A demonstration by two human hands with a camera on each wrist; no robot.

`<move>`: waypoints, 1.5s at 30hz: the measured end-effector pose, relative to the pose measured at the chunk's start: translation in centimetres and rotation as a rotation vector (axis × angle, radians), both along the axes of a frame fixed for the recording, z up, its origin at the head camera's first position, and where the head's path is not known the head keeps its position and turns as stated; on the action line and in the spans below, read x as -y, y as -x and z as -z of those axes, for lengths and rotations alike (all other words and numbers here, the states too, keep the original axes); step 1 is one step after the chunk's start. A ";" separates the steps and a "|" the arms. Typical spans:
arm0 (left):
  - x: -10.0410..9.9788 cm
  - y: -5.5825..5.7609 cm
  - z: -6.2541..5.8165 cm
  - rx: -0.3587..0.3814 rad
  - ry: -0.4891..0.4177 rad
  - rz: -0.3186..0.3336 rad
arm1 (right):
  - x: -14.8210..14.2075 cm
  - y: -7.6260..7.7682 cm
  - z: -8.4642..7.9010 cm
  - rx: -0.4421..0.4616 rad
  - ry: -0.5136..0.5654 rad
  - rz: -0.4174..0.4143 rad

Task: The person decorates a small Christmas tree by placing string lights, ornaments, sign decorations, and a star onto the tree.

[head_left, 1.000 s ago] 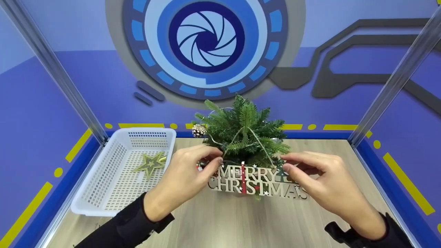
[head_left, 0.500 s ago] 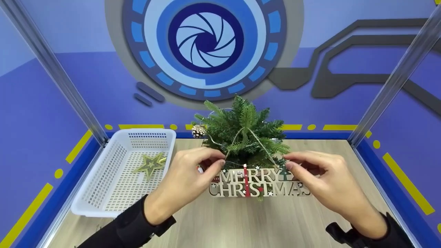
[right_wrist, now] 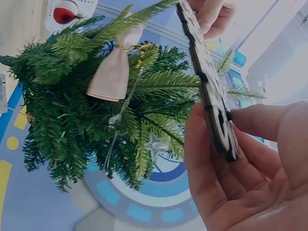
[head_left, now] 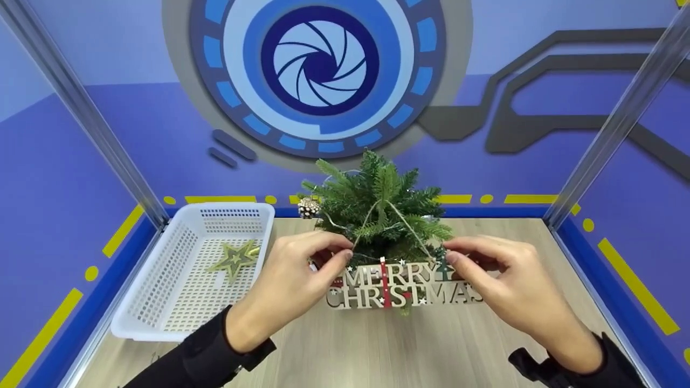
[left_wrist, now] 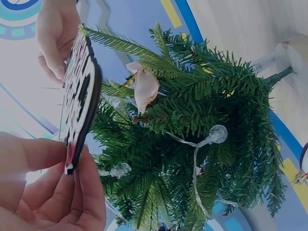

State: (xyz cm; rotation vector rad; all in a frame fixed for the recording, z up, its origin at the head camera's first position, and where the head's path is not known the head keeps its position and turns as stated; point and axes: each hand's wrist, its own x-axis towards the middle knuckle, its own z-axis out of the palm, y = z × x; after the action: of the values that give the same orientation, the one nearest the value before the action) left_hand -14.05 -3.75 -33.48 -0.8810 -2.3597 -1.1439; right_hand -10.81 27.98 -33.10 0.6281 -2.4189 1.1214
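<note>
A wooden "MERRY CHRISTMAS" sign (head_left: 404, 296) with a red stripe and small stars hangs by a twine loop (head_left: 403, 220) over the front of a small artificial Christmas tree (head_left: 377, 183). My left hand (head_left: 302, 269) pinches the sign's upper left end between thumb and fingers. At the upper right end, beside a little green tree shape, my right hand (head_left: 501, 275) does the same. Edge-on in the left wrist view, the sign (left_wrist: 79, 101) stands before the branches. A pale bow (right_wrist: 113, 72) and clear bulb lights (left_wrist: 218, 134) sit among the needles.
To the left stands a white plastic basket (head_left: 178, 258) holding a gold star (head_left: 235, 260). A pinecone (head_left: 309, 207) sticks out at the tree's left side. A red and white bauble (right_wrist: 66, 12) shows in the right wrist view. Printed walls and metal posts enclose the table.
The sign has come from a slight tilt to nearly level, its right half rising a little. Both hands keep their pinch and have shifted only slightly; in the last half second little moves.
</note>
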 end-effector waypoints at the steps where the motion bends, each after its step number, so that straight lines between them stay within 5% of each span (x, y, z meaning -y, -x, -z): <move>1: 0.0 0.0 0.1 0.006 0.000 0.003 | 0.0 0.0 0.1 0.009 -0.006 0.005; 14: 0.3 0.5 0.7 -0.023 0.014 -0.046 | 0.3 0.0 0.8 -0.039 0.116 -0.060; 24: 1.3 0.2 1.1 -0.062 0.027 -0.106 | -0.8 0.2 1.6 -0.080 0.190 0.030; 32: 4.2 0.0 1.2 -0.140 -0.123 -0.118 | -2.5 0.3 1.9 0.035 0.248 0.121; 36: 6.9 1.2 1.1 -0.171 -0.171 -0.243 | -3.4 1.1 2.6 0.066 0.270 0.160; 41: 10.9 4.5 2.6 0.012 -0.060 -0.468 | -4.6 2.7 4.6 0.184 0.299 0.169; 45: 14.2 7.6 5.3 0.231 0.134 -0.550 | -5.2 4.0 6.8 0.348 0.304 0.162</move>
State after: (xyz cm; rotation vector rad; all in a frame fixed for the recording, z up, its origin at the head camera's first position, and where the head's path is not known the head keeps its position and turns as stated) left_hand -21.61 -17.94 -38.75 -0.1073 -2.6449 -0.8998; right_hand -14.77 33.19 -39.88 0.1447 -2.4429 1.5927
